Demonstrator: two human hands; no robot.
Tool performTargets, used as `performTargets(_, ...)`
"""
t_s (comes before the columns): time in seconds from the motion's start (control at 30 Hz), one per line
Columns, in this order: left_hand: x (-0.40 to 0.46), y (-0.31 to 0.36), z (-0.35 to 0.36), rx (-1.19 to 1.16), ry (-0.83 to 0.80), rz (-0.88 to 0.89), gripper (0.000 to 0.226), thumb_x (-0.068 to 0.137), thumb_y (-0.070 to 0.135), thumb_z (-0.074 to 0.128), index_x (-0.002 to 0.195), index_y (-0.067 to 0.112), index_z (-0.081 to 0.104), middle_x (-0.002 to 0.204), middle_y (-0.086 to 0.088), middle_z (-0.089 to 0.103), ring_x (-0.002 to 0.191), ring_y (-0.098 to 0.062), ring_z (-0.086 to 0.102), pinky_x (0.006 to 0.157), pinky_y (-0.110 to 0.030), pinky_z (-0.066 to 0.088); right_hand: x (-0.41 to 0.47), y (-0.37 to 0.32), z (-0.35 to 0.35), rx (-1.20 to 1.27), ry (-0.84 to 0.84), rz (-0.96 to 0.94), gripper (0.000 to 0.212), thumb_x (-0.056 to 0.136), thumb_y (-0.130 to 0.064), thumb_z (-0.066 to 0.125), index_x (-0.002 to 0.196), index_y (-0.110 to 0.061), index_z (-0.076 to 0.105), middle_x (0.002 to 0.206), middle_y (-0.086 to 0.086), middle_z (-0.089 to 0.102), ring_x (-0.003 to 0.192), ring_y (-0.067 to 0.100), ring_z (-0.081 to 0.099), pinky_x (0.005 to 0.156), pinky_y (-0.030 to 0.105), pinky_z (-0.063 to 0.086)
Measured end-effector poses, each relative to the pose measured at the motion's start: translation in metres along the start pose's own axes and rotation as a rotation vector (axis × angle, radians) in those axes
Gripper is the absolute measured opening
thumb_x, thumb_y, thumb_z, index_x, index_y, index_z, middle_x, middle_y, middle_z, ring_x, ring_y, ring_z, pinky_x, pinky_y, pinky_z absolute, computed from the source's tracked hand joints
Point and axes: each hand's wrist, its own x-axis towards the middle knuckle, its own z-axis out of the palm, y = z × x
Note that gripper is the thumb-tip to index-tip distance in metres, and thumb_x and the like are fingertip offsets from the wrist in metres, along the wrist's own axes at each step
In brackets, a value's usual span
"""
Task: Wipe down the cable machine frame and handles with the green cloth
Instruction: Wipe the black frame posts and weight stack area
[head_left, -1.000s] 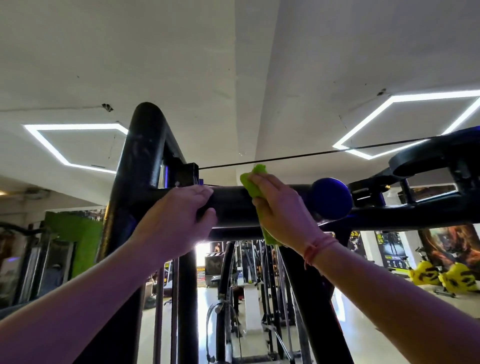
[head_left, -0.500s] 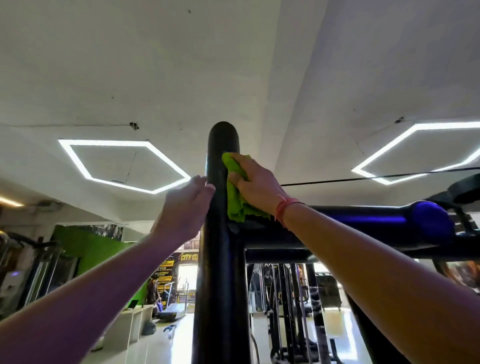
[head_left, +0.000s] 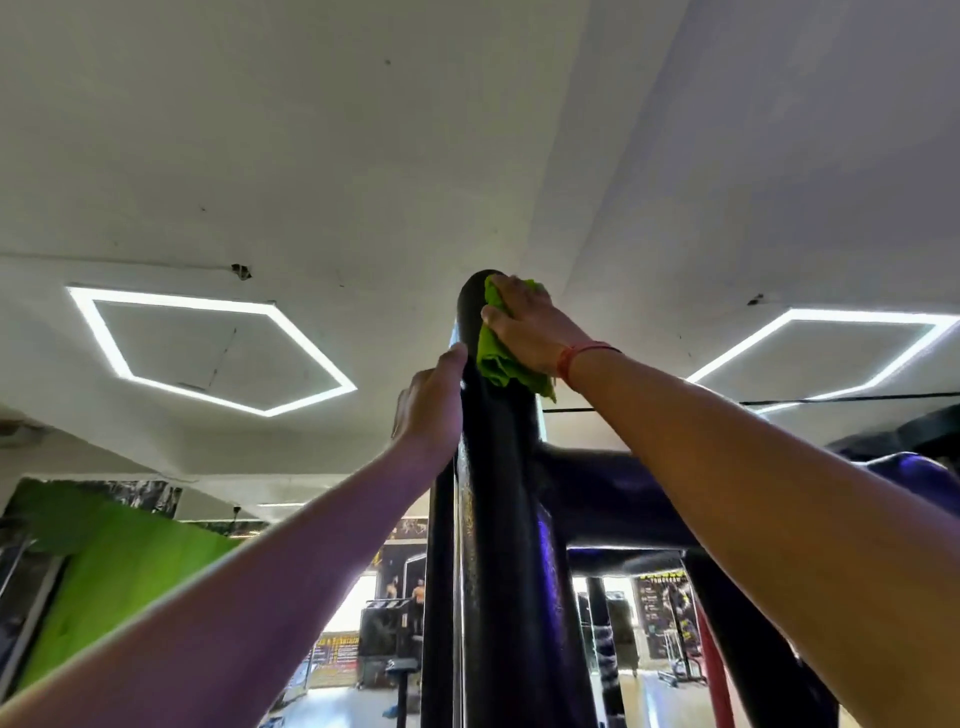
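Note:
The cable machine's thick black upright tube (head_left: 498, 519) rises through the middle of the view to a rounded top. My right hand (head_left: 524, 327) presses the green cloth (head_left: 501, 358) against the right side of that top, fingers curled over the cloth. My left hand (head_left: 431, 405) rests flat against the tube's left side just below, fingers straight and holding nothing. A black crossbar (head_left: 613, 493) runs rightward from the tube, partly hidden behind my right forearm.
A thin black cable (head_left: 831, 399) stretches across on the right. Hexagonal ceiling lights (head_left: 208, 348) glow on both sides. A green wall panel (head_left: 119, 571) stands at lower left. More gym frames (head_left: 602, 649) and the shiny floor lie below, behind the upright.
My right hand has slid the cloth upward along the tube to its rounded top. My left hand stayed on the tube's left side. The view tilted up and closer.

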Motion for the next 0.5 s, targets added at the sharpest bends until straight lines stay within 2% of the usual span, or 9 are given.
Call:
performTargets(0.1,0.010,0.007,0.005,0.013,0.063,0.018,0.070,0.068,0.074,0.041,0.089,0.016,0.075,0.104,-0.015,0.072,0.104,-0.032,0.065,0.099,-0.057,0.049,0.004,0.000,0.007,-0.114,0.089,-0.048,0.060,0.104,-0.048,0.029,0.160,-0.027,0.018,0.168,0.002,0.016,0.156,0.022,-0.001,0.124,0.054,0.011)
performTargets(0.17,0.020,0.008,0.007,0.008,0.061,0.038,0.069,0.068,0.073,0.041,0.088,0.017,0.075,0.094,-0.012,0.072,0.098,-0.031,0.065,0.100,-0.056,0.049,-0.004,0.007,0.009,-0.293,0.147,-0.081,0.061,0.104,-0.051,0.022,0.159,-0.025,0.019,0.167,0.000,0.021,0.156,0.024,-0.008,0.123,0.058,0.003)
performTargets(0.23,0.032,0.008,0.006,-0.005,0.051,0.056,0.066,0.066,0.074,0.043,0.083,0.020,0.076,0.080,-0.004,0.065,0.086,-0.027,0.059,0.097,-0.053,0.048,-0.010,0.011,0.007,-0.373,0.169,-0.124,0.062,0.104,-0.051,0.021,0.159,-0.022,0.022,0.166,0.001,0.026,0.156,0.025,-0.006,0.124,0.055,0.005)
performTargets(0.33,0.047,0.008,0.008,-0.037,0.015,0.060,0.065,0.066,0.072,0.045,0.083,0.019,0.077,0.088,-0.008,0.070,0.092,-0.030,0.063,0.101,-0.055,0.047,0.005,-0.001,0.001,-0.138,0.101,-0.114,0.058,0.105,-0.042,0.035,0.156,-0.017,0.027,0.162,0.008,0.028,0.151,0.029,0.020,0.119,0.042,0.024)
performTargets(0.37,0.051,0.007,0.009,-0.042,0.004,0.063,0.066,0.065,0.072,0.044,0.085,0.018,0.077,0.095,-0.011,0.073,0.099,-0.032,0.066,0.103,-0.057,0.048,0.016,-0.006,0.001,-0.074,0.081,-0.102,0.058,0.104,-0.040,0.038,0.156,-0.017,0.027,0.163,0.008,0.025,0.150,0.029,0.023,0.118,0.040,0.025)
performTargets(0.43,0.057,0.009,0.009,-0.058,0.023,0.058,0.058,0.064,0.073,0.044,0.079,0.028,0.078,0.102,-0.011,0.075,0.105,-0.031,0.068,0.103,-0.055,0.049,0.035,-0.014,0.002,0.017,0.066,-0.064,0.062,0.102,-0.038,0.042,0.159,-0.020,0.024,0.169,0.004,0.011,0.154,0.025,0.015,0.122,0.038,0.017)
performTargets(0.5,0.063,0.009,0.009,-0.084,0.048,0.059,0.049,0.062,0.074,0.044,0.072,0.038,0.076,0.103,-0.010,0.075,0.105,-0.029,0.068,0.103,-0.053,0.049,0.046,-0.015,0.005,0.061,0.075,-0.029,0.064,0.101,-0.040,0.043,0.160,-0.024,0.022,0.170,-0.001,0.006,0.155,0.022,0.009,0.124,0.038,0.012)
